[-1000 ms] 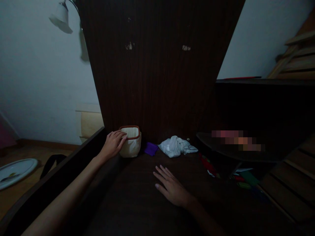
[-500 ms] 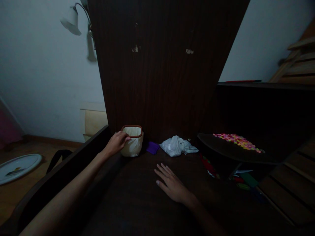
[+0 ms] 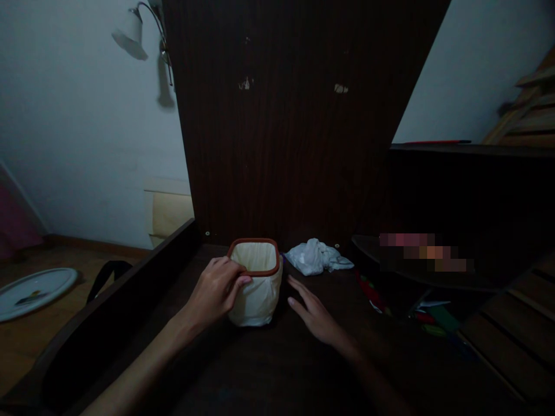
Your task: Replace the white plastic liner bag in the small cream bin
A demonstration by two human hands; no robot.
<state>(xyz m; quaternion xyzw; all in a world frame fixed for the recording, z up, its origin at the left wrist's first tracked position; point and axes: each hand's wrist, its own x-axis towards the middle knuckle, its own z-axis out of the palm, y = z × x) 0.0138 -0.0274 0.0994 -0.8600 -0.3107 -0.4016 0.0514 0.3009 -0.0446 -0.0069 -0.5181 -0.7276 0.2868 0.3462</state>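
A small bin with a brown rim and a pale liner stands upright on the dark wooden surface. My left hand is closed over the near left part of its rim, thumb outside. To the right of the bin is my right hand, fingers stretched toward its side and holding nothing; whether the fingertips touch it I cannot tell. Behind the right hand lies a crumpled whitish plastic bag. The bin hides nearly all of a purple item beside the bag.
A dark upright panel closes off the back, and a raised board edges the left side. At right is a curved shelf bearing a blurred, colourful patch. Red and green items lie beneath it. A wall lamp hangs upper left.
My left hand has brought the bin nearer and to the right, in front of the purple item. My right hand has shifted slightly right, and the bin is now close to it.
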